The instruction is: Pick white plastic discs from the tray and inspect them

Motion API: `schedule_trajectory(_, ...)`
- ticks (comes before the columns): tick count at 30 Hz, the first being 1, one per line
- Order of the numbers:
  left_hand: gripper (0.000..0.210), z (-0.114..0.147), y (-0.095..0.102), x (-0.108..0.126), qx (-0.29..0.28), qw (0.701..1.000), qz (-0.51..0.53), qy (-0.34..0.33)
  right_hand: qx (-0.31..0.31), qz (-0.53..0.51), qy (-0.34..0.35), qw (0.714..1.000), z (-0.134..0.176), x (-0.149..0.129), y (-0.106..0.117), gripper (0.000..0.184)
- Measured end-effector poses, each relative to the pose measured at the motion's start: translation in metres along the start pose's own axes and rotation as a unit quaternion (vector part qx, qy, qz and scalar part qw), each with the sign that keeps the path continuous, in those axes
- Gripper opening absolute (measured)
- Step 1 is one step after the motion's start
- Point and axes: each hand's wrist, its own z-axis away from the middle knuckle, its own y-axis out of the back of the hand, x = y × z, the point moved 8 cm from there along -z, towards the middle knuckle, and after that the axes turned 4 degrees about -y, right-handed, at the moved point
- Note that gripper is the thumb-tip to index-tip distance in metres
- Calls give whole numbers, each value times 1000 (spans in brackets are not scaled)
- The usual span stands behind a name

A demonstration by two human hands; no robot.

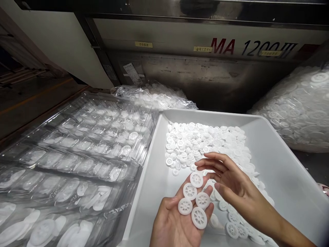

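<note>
Several small white plastic wheels with spokes (199, 218) lie on the upturned palm and fingers of my left hand (169, 219), which holds them over the tray. My right hand (233, 181) hovers just beyond, fingers curved and apart, nothing visible between them. Its thumb and fingertips are close to the left fingertips; whether they touch I cannot tell. Beneath both hands, a large pale grey tray (144, 199) contains a heap of similar white wheels (205, 137), spread along its far and right parts.
At left stand stacked clear plastic trays (84, 157) with white parts in their pockets. A clear bag of white parts (159, 97) lies behind the grey tray; a bulging bag (303, 106) stands at right. A machine panel (180, 37) spans the back.
</note>
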Motion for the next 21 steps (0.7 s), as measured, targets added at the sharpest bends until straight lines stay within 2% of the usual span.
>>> schedule_trajectory(4,48,2,7,1,11,1000,14,-7,34,31,-3,999,6,2,5,36)
schedule_trajectory(10,46,3,7,4,25,999,29,-2,61,94,5,994,13,1,8,34)
schedule_trajectory(13,44,2,4,3,26,999,25,1,55,73,-15,996,13,8,1,35)
schedule_trajectory(16,47,2,2,3,5,1000,26,-10,52,39,-46,997,14,15,-8,36)
schedule_trajectory(21,49,2,4,3,-8,999,33,-19,85,-24,-72,993,23,14,-8,39)
